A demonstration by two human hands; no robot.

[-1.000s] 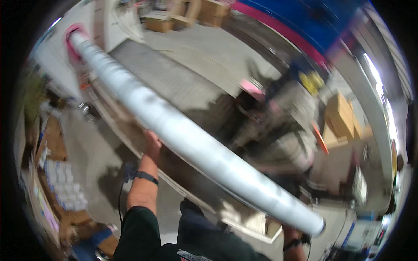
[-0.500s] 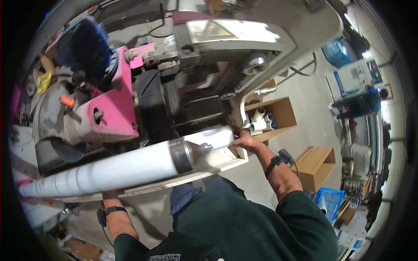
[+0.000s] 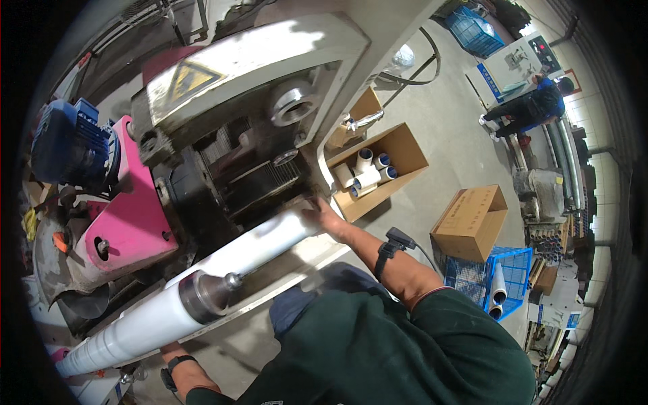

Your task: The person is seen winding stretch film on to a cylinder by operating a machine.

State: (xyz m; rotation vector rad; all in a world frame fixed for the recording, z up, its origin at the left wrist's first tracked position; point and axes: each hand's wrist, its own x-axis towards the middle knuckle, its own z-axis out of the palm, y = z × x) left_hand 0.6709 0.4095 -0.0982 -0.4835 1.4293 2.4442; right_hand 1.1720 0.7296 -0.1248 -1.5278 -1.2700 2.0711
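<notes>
A long white film roll (image 3: 145, 322) with a dark metal end cap (image 3: 204, 297) and a pointed tip lies slantwise at the lower left. Just behind it, partly covered by it, is a second white roll (image 3: 260, 239). My right hand (image 3: 329, 217) is at that second roll's right end, its fingers curled round the end and partly in shadow. Below the front roll only the wrist and back of my left hand (image 3: 172, 348) show; its fingers are hidden under the roll.
Beyond the rolls stands a machine with a pink bracket (image 3: 128, 216), blue motor (image 3: 71, 145) and pale cover (image 3: 270, 47). At right are a carton of small rolls (image 3: 398, 169), another carton (image 3: 470, 219) and a blue crate (image 3: 509, 277). A person (image 3: 533, 108) works at far right.
The view has turned and shifted. Relative to my right hand, the front roll's capped end is farther left and nearer me, uncovering more of the rear roll. My right hand stays at the rear roll's end.
</notes>
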